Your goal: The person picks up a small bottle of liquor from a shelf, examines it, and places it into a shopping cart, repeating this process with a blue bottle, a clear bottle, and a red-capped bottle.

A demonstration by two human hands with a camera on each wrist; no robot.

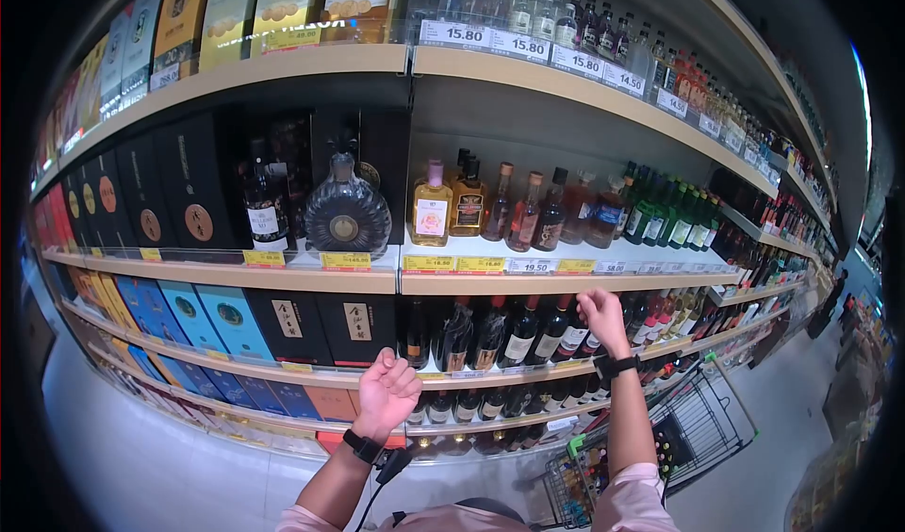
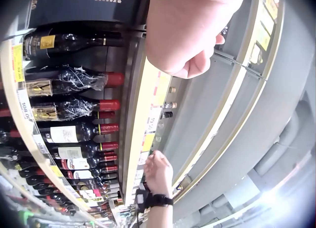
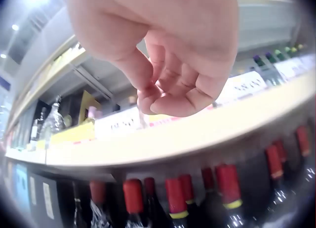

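Two hands show in my head view, fingers curled in, nothing visible in either: left hand [image 1: 389, 392], right hand [image 1: 603, 322]. Wine bottles [image 1: 519, 342] stand shelved behind and beside the right hand. My left wrist view adds a grey pipe [image 2: 292, 123]. On my right wrist view, thumb and fingers meet above dark bottles' red caps [image 3: 133, 196].

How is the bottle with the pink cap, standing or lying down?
Standing. The bottle has its base on the shelf and its pink cap on top.
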